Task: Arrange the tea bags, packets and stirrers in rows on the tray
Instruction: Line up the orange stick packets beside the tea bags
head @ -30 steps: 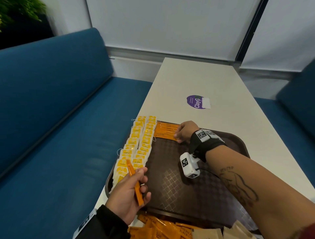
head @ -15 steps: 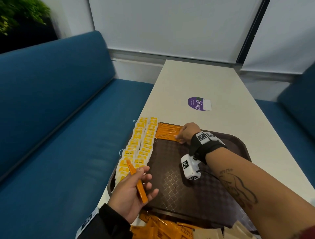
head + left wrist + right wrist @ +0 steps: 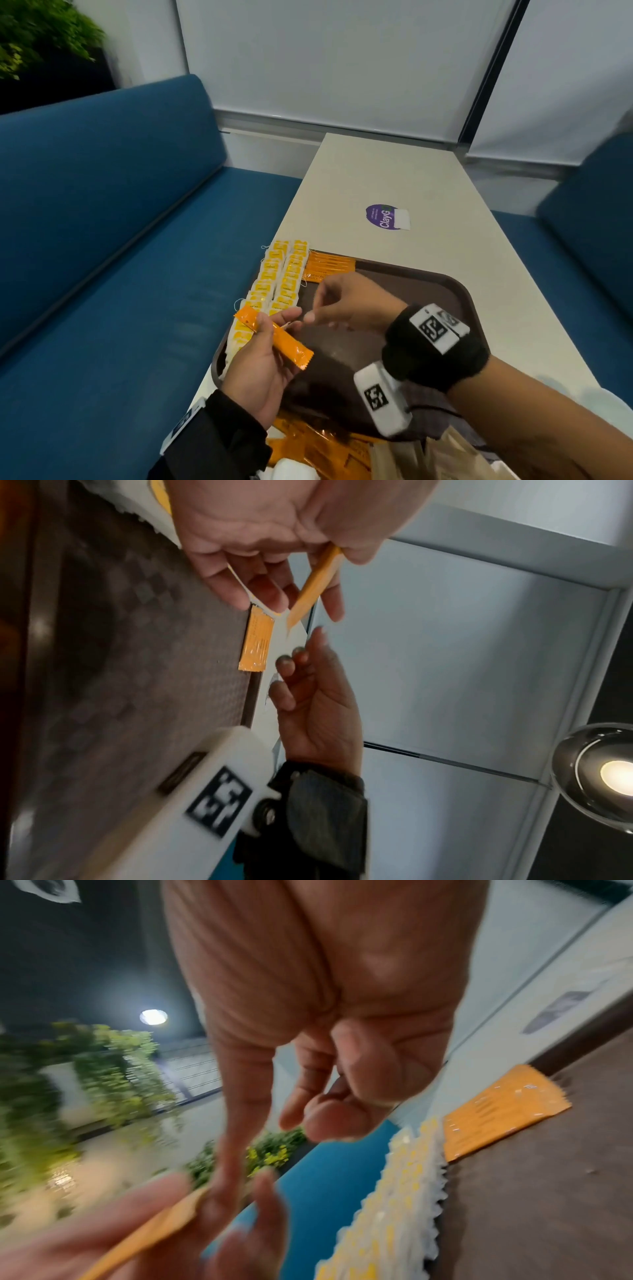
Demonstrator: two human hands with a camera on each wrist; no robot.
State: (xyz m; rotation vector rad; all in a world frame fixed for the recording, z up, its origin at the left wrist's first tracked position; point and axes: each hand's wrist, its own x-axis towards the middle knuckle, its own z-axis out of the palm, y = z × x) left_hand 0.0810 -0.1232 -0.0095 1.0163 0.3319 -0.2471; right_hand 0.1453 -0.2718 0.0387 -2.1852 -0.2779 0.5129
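Booth table (image 3: 428,178), brown tray (image 3: 459,291). My left hand (image 3: 260,370) pinches orange packet (image 3: 274,337); right hand (image 3: 349,301) empty, fingers loose, reaching. Take packet by free end, lay flush beside orange row (image 3: 329,267).

orange packet (image 3: 274,337) tilted above brown tray (image 3: 459,287), tea bags (image 3: 274,284) rowed
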